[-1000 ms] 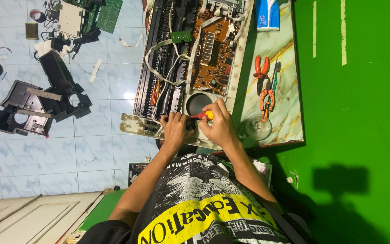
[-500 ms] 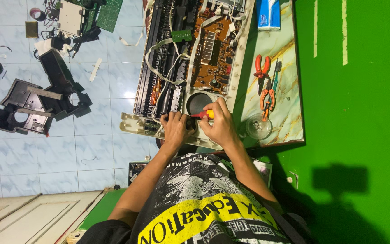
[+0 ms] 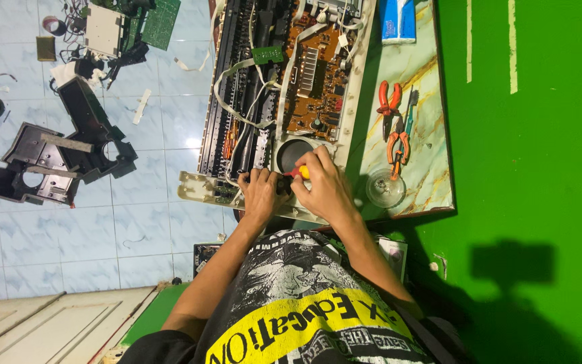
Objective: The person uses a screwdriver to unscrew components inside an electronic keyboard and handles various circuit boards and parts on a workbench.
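Marbled and glossy, the desk carries an opened keyboard chassis with a brown circuit board. Nothing has shifted since earlier: the right hand stays curled around a red-and-yellow screwdriver, the left hand bent, fingertips pressing beside the round black speaker.

I see a red-and-yellow screwdriver handle, a brown circuit board at twelve o'clock, orange-handled pliers at two o'clock.

Two pliers (orange-handled), one glass bowl
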